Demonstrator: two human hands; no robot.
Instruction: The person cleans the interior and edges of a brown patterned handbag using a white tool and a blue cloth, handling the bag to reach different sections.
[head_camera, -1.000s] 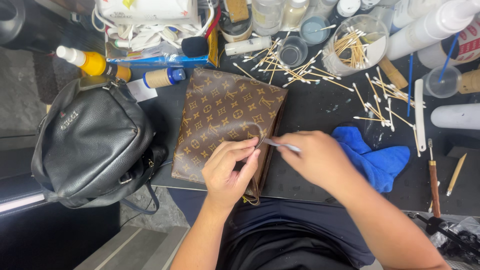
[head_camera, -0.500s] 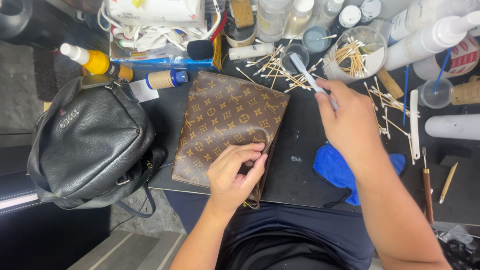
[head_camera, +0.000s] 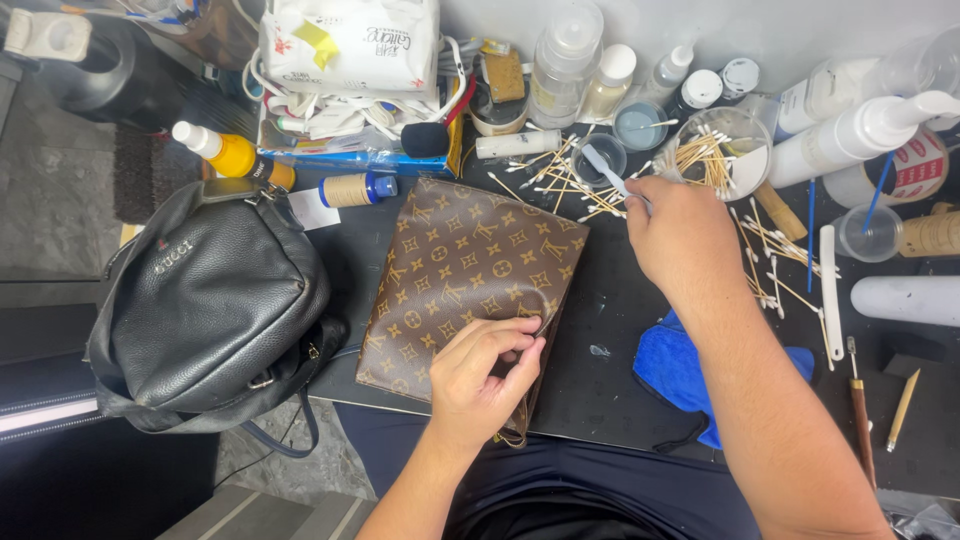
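Right now the left hand (head_camera: 480, 375) has its fingers pinched together on the near edge of the brown patterned leather pouch (head_camera: 465, 275), which lies flat on the dark table (head_camera: 600, 400) beside a black leather backpack (head_camera: 215, 300). Meanwhile the right hand (head_camera: 685, 240), fingers clamped on a thin pale spatula-like tool (head_camera: 610, 172), reaches its tip to a small clear cup (head_camera: 602, 160) among scattered cotton swabs (head_camera: 560, 180). A light dip seems best, with the pinched edge kept steady.
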